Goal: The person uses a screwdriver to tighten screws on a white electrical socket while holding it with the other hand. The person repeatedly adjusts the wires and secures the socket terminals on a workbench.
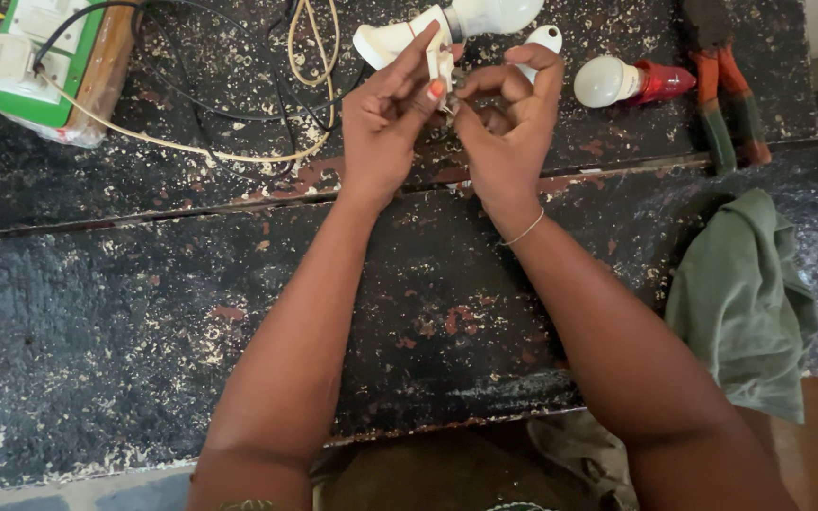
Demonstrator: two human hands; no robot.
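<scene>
Head view: both hands meet above the far half of a black, paint-chipped surface. The left hand pinches a small white part between thumb and fingertips. The right hand is curled closed, thumb and forefinger meeting at the same part from the other side. The part therefore lies between the two hands, at their fingertips, held clear of the surface. Its exact shape cannot be told, since the fingers cover most of it.

Just beyond the hands lies a white bulb assembly on the surface; whether it joins the held part cannot be told. To the right lies a bulb with a red base, and beside that a pair of orange-handled pliers. A green cloth hangs at the right edge. At far left sits a green-and-white socket board, with a cream cable looping toward the hands.
</scene>
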